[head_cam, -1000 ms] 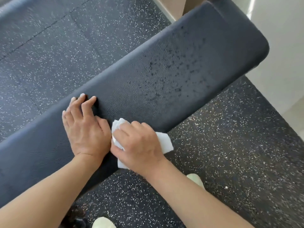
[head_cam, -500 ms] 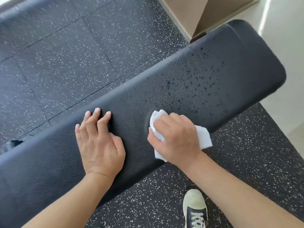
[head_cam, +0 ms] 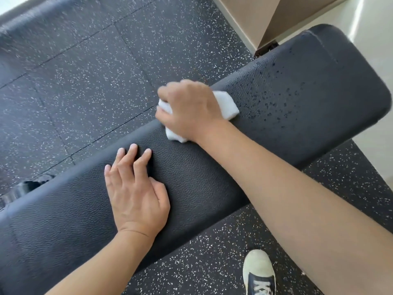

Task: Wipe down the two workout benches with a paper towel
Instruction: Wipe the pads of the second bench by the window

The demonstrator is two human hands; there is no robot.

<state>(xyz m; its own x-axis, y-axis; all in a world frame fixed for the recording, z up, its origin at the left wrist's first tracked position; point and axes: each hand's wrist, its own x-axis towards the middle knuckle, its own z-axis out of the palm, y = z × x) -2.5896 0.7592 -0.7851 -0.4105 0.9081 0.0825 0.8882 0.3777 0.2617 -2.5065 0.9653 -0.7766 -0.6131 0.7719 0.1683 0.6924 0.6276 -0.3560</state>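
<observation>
Right now the wiping step is going on, on one workout bench (head_cam: pixel 202 184), and it looks about half done. The right hand (head_cam: pixel 189 111) has its fingers curled over a scrunched white paper towel (head_cam: pixel 226 104) and pushes it down on the far edge of the pad, up toward twelve o'clock in the view. The left hand (head_cam: pixel 134 188) lies flat on the pad with its fingers spread wide, holding nothing, down toward seven o'clock from the towel. It seems to steady the person. The bench is a long black padded seat with a bumpy, leather-like skin, and it runs across the view from eight o'clock to two o'clock. The part near the left hand looks dry and clean. The end at two o'clock has lots of small dark wet spots (head_cam: pixel 274 99) on it, just beside the towel. So I think the next move is to slide the towel toward two o'clock, pressing down, until those spots are gone. A second bench cannot be seen for sure here. A pale shoe (head_cam: pixel 258 267) stands on the speckled rubber floor (head_cam: pixel 85 81) at five o'clock.
</observation>
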